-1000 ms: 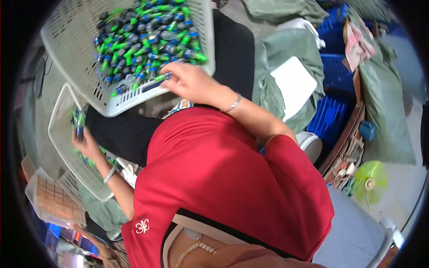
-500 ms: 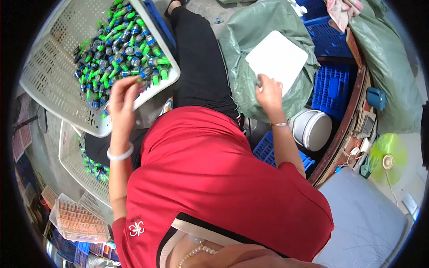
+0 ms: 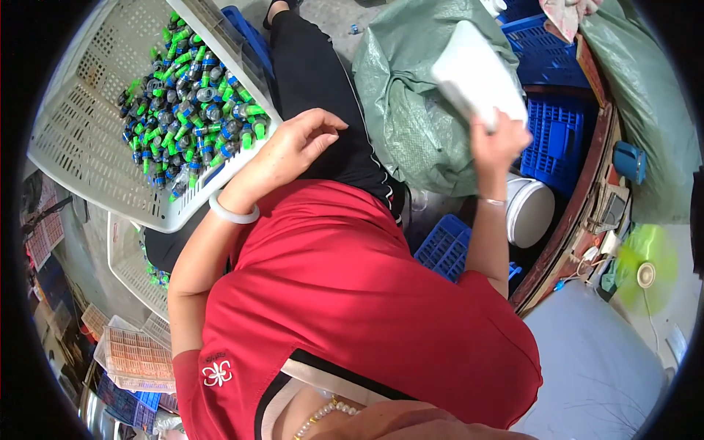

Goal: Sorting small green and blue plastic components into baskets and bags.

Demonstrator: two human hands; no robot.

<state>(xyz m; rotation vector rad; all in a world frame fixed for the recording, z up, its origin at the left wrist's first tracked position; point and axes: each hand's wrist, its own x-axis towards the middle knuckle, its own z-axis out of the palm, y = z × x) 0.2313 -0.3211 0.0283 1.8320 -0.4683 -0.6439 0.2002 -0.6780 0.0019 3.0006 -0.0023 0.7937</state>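
My right hand [image 3: 501, 143] grips the near edge of a white rounded-square plastic tray or lid [image 3: 469, 70], blurred and tilted up; its exact kind cannot be made out. Beneath it sits a large green woven sack [image 3: 418, 139], its mouth crumpled. My left hand [image 3: 301, 143] hovers over my black-trousered leg, beside the corner of a white perforated crate [image 3: 95, 132]. Its fingers bend loosely with the thumb a little apart, and nothing shows between them. Inside the crate lie many small dark, clear-topped pieces with bright green ends and blue bands [image 3: 194, 99].
Right of the sack stand blue crates [image 3: 546, 139] and a white lidded bucket [image 3: 529, 213]. Another blue crate [image 3: 444, 249] is by my right arm. A green fan [image 3: 645, 273] stands far right. A second white crate [image 3: 136, 268] with similar pieces sits below the first.
My right hand has taken hold of the white tray or lid and moved right, lifting and tilting it. My left hand has swung right, from over the crate to over my leg.
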